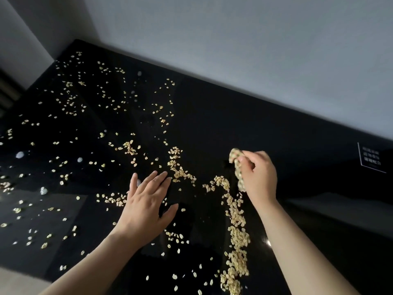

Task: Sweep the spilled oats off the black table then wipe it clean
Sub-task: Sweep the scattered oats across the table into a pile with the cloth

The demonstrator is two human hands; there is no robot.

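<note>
Black table [234,116] – white label [371,157] unreadable – oats [236,209] scattered

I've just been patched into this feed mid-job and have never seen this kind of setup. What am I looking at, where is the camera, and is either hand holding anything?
There is no machine here: a person works with bare hands, and the single picture comes from a camera on their head, looking down. The black table stands against a pale wall and is strewn with oats, thin on the left and gathered into a thick line near the right arm. The left hand lies open and flat on the surface. The right hand grips a bunched cloth flecked with oats. A small white label sits far right.
</note>
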